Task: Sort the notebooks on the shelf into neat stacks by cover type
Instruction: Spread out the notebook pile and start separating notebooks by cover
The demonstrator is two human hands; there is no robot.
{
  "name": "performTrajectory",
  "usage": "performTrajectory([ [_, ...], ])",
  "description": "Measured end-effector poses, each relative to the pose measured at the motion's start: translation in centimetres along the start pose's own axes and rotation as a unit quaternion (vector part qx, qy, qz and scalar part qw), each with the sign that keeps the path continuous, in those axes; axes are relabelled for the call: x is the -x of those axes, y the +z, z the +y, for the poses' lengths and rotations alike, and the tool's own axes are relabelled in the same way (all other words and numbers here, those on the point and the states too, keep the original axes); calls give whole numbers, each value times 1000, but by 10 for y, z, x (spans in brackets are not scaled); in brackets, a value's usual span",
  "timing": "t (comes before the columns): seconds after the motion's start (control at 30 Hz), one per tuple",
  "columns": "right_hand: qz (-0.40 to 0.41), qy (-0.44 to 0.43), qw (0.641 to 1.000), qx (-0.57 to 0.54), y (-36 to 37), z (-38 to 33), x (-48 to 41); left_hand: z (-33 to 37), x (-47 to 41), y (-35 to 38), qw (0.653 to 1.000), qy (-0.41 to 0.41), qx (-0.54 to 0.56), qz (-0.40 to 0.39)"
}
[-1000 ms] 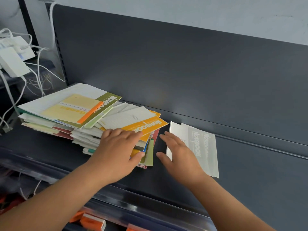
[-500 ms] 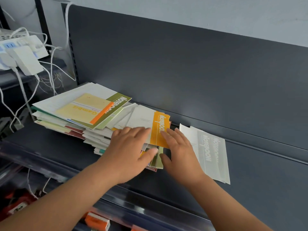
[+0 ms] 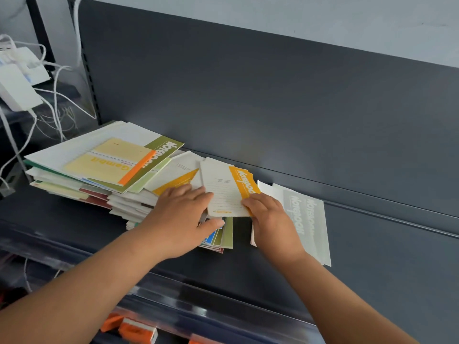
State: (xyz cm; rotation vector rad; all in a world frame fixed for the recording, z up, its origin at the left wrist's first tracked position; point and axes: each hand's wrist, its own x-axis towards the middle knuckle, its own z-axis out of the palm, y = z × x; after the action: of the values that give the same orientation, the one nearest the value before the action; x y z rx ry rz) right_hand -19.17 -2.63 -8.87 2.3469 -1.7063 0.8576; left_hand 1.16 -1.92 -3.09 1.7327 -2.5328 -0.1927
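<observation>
A messy pile of notebooks [image 3: 129,204] lies on the dark grey shelf [image 3: 372,256], topped at the left by an olive-and-yellow notebook [image 3: 124,162]. My right hand [image 3: 270,219] pinches the near edge of a white notebook with an orange band [image 3: 227,189], lifted a little off the pile. My left hand [image 3: 181,219] presses flat on the pile, beside a second orange-banded notebook [image 3: 177,181]. A small stack of pale grey notebooks [image 3: 306,219] lies to the right, partly under my right hand.
The shelf's dark back panel [image 3: 273,95] rises right behind the notebooks. White adapters and cables [image 3: 22,83] hang at the far left. A clear rail [image 3: 173,301] runs along the shelf's front edge, with orange-and-white boxes [image 3: 136,331] on the level below.
My right hand has taken hold of the top orange-banded notebook, turned it and drawn it toward the right off the pile. A second orange-banded notebook now shows beneath it. My left hand stays on the pile.
</observation>
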Motion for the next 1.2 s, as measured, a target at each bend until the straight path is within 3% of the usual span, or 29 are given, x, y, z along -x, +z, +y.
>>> performTrajectory([
  [0.1, 59, -1, 998, 31, -11, 17, 16, 0, -1, 3, 1000, 5, 1, 9],
  [0.2, 100, 62, 990, 75, -25, 36, 34, -2, 0, 9, 999, -8, -34, 1],
  [0.27, 44, 115, 987, 104, -31, 41, 49, -4, 0, 14, 999, -12, -42, 9],
  [0.37, -132, 181, 967, 122, -34, 37, 66, -2, 1, 18, 998, -14, -50, 31],
  [0.5, -199, 220, 943, 149, -48, 21, 57, 4, 4, 20, 996, -2, -44, 77],
  [0.67, -167, 115, 979, 15, -44, -13, 34, 4, 11, 30, 987, 36, -21, 153],
  [0.83, -146, 21, 989, 16, -20, -18, 9, -3, 14, 16, 989, 41, 28, 139],
  [0.97, -70, 28, 997, 26, -23, 6, 18, -20, 8, 9, 996, -60, -28, 66],
  [1.07, -35, 83, 993, 81, -28, 31, 40, -21, 6, 11, 995, -75, -49, 34],
  [1.2, -219, 151, 949, 168, -41, 44, 55, -11, 10, 12, 994, -64, -57, 71],
])
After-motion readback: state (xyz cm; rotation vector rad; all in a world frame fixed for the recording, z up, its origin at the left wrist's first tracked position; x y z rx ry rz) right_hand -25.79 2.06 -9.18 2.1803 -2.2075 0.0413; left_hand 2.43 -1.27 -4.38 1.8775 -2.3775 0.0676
